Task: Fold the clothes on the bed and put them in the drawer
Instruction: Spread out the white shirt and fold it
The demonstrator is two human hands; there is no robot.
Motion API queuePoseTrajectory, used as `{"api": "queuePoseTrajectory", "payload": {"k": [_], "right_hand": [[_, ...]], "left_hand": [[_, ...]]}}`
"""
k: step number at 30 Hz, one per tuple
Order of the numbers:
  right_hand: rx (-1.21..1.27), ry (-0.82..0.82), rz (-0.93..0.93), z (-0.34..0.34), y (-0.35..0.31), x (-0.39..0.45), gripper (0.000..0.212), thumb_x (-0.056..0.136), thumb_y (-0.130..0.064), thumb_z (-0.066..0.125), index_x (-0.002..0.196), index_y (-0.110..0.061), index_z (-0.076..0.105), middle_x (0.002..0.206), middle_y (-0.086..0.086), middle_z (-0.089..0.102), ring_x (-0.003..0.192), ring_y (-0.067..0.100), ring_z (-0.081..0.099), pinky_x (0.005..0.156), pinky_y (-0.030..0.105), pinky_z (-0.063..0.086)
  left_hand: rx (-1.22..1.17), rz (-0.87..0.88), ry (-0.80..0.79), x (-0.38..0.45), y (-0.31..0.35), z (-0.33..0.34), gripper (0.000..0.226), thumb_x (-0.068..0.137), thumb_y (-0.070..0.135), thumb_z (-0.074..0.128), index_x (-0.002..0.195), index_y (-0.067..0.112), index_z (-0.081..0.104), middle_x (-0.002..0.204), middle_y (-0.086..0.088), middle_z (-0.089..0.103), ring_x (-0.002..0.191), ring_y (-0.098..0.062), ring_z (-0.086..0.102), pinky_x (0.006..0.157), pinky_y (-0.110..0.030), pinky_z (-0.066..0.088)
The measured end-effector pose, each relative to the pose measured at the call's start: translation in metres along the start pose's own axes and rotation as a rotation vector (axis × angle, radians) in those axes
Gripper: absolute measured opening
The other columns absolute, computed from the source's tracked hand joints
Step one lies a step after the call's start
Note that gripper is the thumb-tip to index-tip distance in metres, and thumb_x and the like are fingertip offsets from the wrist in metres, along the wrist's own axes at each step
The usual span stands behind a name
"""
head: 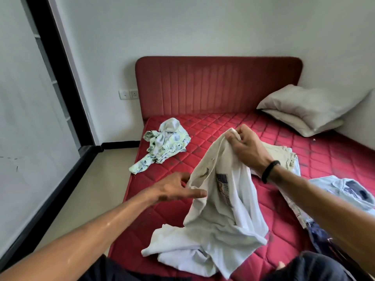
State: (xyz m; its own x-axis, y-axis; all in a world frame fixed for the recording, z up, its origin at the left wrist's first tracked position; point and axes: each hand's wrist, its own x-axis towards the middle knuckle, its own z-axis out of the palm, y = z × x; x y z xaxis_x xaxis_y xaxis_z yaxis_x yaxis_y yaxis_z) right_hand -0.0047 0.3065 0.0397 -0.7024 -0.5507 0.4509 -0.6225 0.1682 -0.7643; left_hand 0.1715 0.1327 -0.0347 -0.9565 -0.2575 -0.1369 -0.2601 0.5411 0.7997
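A white T-shirt (219, 216) with a dark printed graphic hangs over the red quilted mattress (233, 126), its lower part bunched on the bed. My right hand (246, 147) grips the shirt's upper edge and holds it up. My left hand (174, 188) pinches the shirt's edge lower down on the left. A crumpled floral garment (164, 145) lies at the mattress's far left. A beige cloth (280, 157) lies behind my right wrist. A light blue garment (343, 193) and a dark patterned one (318, 234) lie at the right.
Two pale pillows (308, 110) lean in the far right corner against the red headboard (219, 86). A strip of cream floor (97, 189) runs along the bed's left side beside a white wall with a black skirting. No drawer is in view.
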Motion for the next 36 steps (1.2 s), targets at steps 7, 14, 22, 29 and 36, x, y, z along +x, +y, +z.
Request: {"api": "queuePoseTrajectory", "payload": {"k": [7, 14, 22, 29, 36], "right_hand": [[0.182, -0.066, -0.046, -0.058, -0.049, 0.011, 0.025, 0.101, -0.039, 0.061, 0.092, -0.018, 0.051, 0.074, -0.005, 0.052, 0.059, 0.005, 0.047, 0.052, 0.032, 0.038], [0.247, -0.242, -0.151, -0.112, -0.093, 0.029, 0.061, 0.064, -0.021, 0.096, 0.115, -0.016, 0.063, 0.104, 0.005, 0.075, 0.092, 0.015, 0.07, 0.08, 0.034, 0.06], [-0.033, 0.009, -0.249, -0.179, -0.157, 0.078, 0.034, 0.08, -0.042, 0.086, 0.095, -0.013, 0.076, 0.077, -0.004, 0.074, 0.068, 0.013, 0.069, 0.056, 0.03, 0.055], [-0.351, -0.216, -0.245, -0.191, -0.222, 0.069, 0.038, 0.066, -0.043, 0.095, 0.095, -0.028, 0.076, 0.084, -0.014, 0.077, 0.079, 0.004, 0.073, 0.068, 0.022, 0.058], [-0.598, -0.374, -0.013, -0.225, -0.261, 0.06, 0.056, 0.051, -0.043, 0.102, 0.096, -0.026, 0.074, 0.085, -0.007, 0.079, 0.079, 0.013, 0.077, 0.078, 0.038, 0.064]], "left_hand": [[-0.069, 0.097, 0.842, 0.015, 0.041, -0.039, 0.027, 0.091, 0.044, 0.062, 0.092, 0.018, 0.065, 0.086, -0.001, 0.069, 0.083, -0.026, 0.065, 0.063, -0.033, 0.043], [0.478, 0.703, 0.895, -0.018, 0.192, -0.174, 0.042, 0.096, 0.059, 0.062, 0.083, 0.019, 0.059, 0.073, 0.006, 0.065, 0.069, -0.014, 0.06, 0.064, -0.029, 0.045], [1.324, 0.665, 0.799, -0.057, 0.281, -0.27, 0.03, 0.085, 0.052, 0.072, 0.085, 0.027, 0.056, 0.085, 0.003, 0.065, 0.082, -0.028, 0.064, 0.062, -0.034, 0.04], [1.155, 0.289, 1.214, -0.082, 0.305, -0.322, 0.023, 0.075, 0.017, 0.066, 0.088, 0.033, 0.077, 0.09, 0.001, 0.075, 0.09, -0.034, 0.07, 0.074, -0.035, 0.053], [1.13, 0.316, 1.234, -0.1, 0.32, -0.336, 0.021, 0.071, 0.01, 0.064, 0.082, 0.026, 0.071, 0.077, 0.002, 0.067, 0.078, -0.031, 0.062, 0.067, -0.033, 0.044]]}}
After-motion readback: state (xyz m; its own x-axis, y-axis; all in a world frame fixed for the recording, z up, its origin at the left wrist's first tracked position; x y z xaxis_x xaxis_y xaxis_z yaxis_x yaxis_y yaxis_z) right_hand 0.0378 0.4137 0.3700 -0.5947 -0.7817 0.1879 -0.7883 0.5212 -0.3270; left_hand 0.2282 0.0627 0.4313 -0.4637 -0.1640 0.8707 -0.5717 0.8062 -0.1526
